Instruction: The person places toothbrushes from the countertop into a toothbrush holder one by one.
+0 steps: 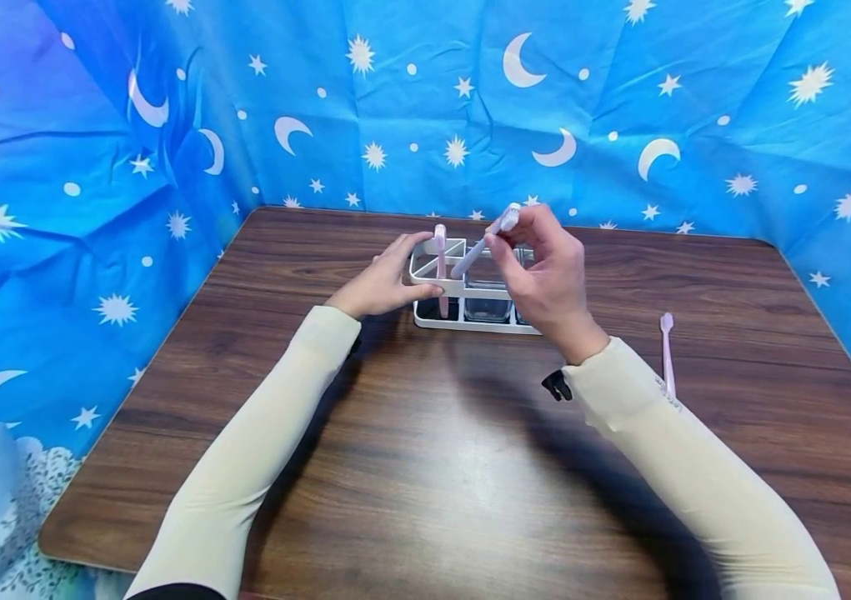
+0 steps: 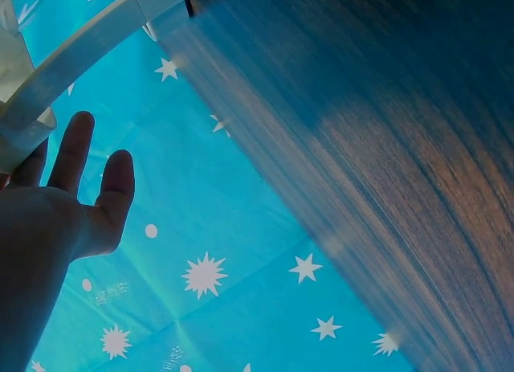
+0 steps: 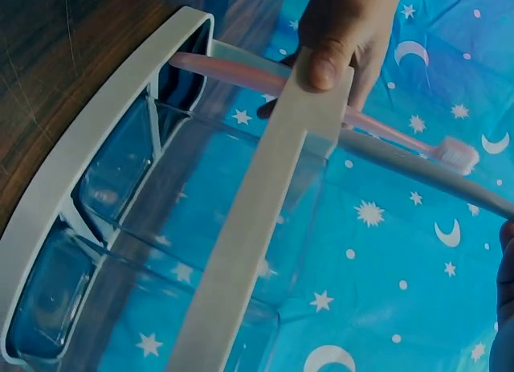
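Note:
A white toothbrush holder [image 1: 449, 287] with clear cups stands toward the back of the table. My left hand [image 1: 383, 283] grips its left end, thumb at the front of the upper frame and fingers behind; the right wrist view shows that thumb on the frame's corner. A pink toothbrush [image 1: 441, 250] stands in the left section, its handle end reaching the base. Between thumb and fingers, my right hand [image 1: 548, 271] pinches a pale grey-purple toothbrush [image 1: 473, 257] near its bristles. This brush slants down leftward, its handle end at the upper frame beside the pink one.
Another pinkish toothbrush [image 1: 667, 350] lies on the wooden table [image 1: 395, 483] to the right, its lower end hidden behind my right sleeve [image 1: 665, 442]. A blue cloth [image 1: 425, 108] with moons and stars hangs behind the table and along its sides.

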`<action>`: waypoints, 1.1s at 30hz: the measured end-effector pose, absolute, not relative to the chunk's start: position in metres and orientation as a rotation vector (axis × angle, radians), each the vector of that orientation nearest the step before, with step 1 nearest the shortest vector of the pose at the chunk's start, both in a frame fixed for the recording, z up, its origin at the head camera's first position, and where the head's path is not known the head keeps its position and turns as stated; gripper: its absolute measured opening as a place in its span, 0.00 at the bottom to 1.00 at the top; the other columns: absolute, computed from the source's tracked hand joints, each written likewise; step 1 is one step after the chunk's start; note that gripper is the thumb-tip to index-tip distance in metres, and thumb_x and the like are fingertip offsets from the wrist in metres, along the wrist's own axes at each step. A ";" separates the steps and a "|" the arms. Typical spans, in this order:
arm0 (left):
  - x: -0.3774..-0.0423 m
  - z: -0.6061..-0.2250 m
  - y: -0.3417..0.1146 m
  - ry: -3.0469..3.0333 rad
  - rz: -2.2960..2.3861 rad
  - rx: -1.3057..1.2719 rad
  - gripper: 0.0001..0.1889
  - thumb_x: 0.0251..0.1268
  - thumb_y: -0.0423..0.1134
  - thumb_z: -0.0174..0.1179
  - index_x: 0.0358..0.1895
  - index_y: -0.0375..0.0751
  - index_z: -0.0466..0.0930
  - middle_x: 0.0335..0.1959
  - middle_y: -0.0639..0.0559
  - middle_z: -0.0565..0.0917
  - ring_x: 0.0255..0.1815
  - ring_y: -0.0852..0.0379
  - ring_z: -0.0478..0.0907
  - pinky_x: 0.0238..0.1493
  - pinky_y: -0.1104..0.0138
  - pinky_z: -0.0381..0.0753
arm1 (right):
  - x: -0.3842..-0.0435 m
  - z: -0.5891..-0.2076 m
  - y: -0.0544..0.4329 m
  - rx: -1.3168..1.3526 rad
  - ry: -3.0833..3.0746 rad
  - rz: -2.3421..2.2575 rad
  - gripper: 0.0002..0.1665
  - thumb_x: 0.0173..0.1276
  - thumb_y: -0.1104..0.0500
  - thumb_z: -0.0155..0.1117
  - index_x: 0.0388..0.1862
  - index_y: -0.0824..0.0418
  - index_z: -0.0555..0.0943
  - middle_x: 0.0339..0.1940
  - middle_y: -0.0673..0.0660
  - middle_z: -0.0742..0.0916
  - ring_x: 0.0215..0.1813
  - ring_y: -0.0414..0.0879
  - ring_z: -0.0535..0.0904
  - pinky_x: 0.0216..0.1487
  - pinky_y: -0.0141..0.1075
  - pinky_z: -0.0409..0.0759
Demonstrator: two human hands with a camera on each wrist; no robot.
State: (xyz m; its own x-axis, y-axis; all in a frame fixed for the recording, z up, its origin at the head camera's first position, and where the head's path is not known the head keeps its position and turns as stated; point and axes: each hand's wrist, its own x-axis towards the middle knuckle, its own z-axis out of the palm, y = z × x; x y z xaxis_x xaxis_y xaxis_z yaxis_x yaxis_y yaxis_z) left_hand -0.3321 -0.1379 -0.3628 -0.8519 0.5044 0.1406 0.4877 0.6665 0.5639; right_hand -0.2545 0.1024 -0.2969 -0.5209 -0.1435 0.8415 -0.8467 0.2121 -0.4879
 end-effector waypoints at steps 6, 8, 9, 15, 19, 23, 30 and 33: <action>-0.333 -0.363 -0.138 2.846 0.946 0.847 0.47 0.54 0.65 0.61 0.73 0.53 0.50 0.70 0.50 0.58 0.67 0.50 0.60 0.64 0.40 0.47 | -0.258 -0.303 0.096 0.910 -1.897 1.291 0.09 0.64 0.68 0.64 0.43 0.67 0.77 0.38 0.55 0.82 0.39 0.44 0.79 0.44 0.36 0.78; -0.333 -0.363 -0.137 2.847 0.945 0.850 0.47 0.54 0.65 0.61 0.73 0.52 0.50 0.70 0.50 0.58 0.67 0.49 0.60 0.64 0.40 0.47 | -0.259 -0.305 0.095 0.915 -1.915 1.272 0.08 0.64 0.67 0.63 0.42 0.66 0.77 0.38 0.55 0.83 0.38 0.43 0.79 0.43 0.35 0.77; -0.333 -0.363 -0.137 2.847 0.947 0.853 0.47 0.54 0.65 0.62 0.73 0.51 0.50 0.70 0.49 0.59 0.66 0.49 0.60 0.64 0.40 0.48 | -0.259 -0.306 0.094 0.912 -1.922 1.268 0.08 0.65 0.67 0.63 0.42 0.65 0.77 0.37 0.54 0.83 0.38 0.43 0.79 0.42 0.35 0.77; -0.335 -0.364 -0.137 2.850 0.965 0.871 0.47 0.54 0.63 0.63 0.73 0.49 0.52 0.68 0.49 0.61 0.64 0.50 0.62 0.64 0.40 0.49 | -0.264 -0.313 0.089 0.881 -2.002 1.287 0.07 0.66 0.65 0.63 0.42 0.63 0.77 0.36 0.53 0.82 0.37 0.42 0.78 0.38 0.36 0.76; -0.335 -0.365 -0.137 2.846 0.979 0.866 0.47 0.54 0.63 0.63 0.73 0.49 0.52 0.67 0.49 0.61 0.64 0.50 0.62 0.63 0.40 0.49 | -0.265 -0.316 0.086 0.853 -2.077 1.291 0.08 0.66 0.64 0.63 0.43 0.62 0.77 0.36 0.52 0.82 0.36 0.42 0.78 0.37 0.36 0.76; -0.335 -0.367 -0.137 2.847 0.988 0.864 0.47 0.54 0.62 0.63 0.73 0.48 0.52 0.67 0.49 0.62 0.63 0.50 0.63 0.63 0.40 0.50 | -0.266 -0.320 0.084 0.829 -2.156 1.288 0.08 0.67 0.62 0.61 0.44 0.62 0.76 0.37 0.51 0.82 0.37 0.41 0.77 0.39 0.37 0.77; -0.334 -0.367 -0.138 2.839 0.981 0.858 0.47 0.54 0.62 0.63 0.73 0.49 0.51 0.68 0.50 0.61 0.63 0.50 0.63 0.64 0.41 0.48 | -0.272 -0.330 0.082 0.769 -2.329 1.256 0.09 0.69 0.61 0.60 0.46 0.60 0.75 0.36 0.49 0.81 0.36 0.40 0.76 0.38 0.36 0.77; -0.334 -0.368 -0.139 2.839 0.978 0.857 0.47 0.54 0.62 0.63 0.73 0.50 0.51 0.68 0.50 0.61 0.64 0.50 0.63 0.64 0.42 0.49 | -0.273 -0.335 0.082 0.762 -2.359 1.232 0.09 0.69 0.61 0.60 0.46 0.60 0.75 0.35 0.49 0.81 0.36 0.40 0.75 0.38 0.34 0.76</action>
